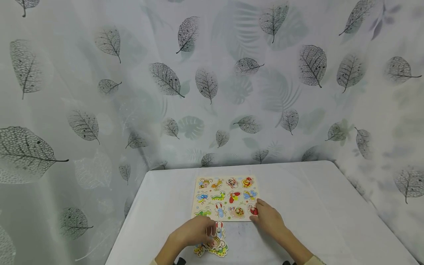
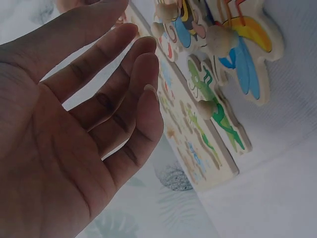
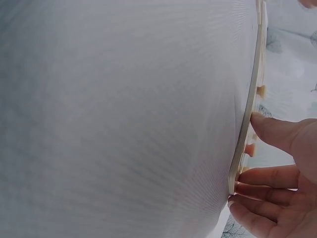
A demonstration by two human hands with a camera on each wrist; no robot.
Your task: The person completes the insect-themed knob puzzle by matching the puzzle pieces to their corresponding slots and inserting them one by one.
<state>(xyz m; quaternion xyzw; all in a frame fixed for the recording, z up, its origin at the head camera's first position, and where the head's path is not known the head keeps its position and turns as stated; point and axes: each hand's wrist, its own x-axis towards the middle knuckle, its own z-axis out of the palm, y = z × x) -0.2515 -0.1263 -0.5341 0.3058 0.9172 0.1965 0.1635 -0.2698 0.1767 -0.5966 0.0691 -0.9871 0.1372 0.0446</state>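
A: Where's the board?

B: Insect puzzle board laid flat on the white table; at its near side, left of centre, stag beetle piece, bee piece and caterpillar piece are heaped, overlapping. Green grasshopper piece seen beside the board in left wrist view

A: Hands?

B: Left hand held over the heap, fingers loosely bent and spread, nothing gripped. Right hand set at the near right corner, board held there between thumb and fingers

A: Step?

B: Judged as a loose piece being chosen while the board is steadied; ladybird piece looks seated already, near right

A: Next move calls for?

B: One piece to be singled out, its wooden knob to be pinched if the grasshopper is taken, outline to be matched to a recess. Corner best kept braced; neighbours could be dragged along from the heap
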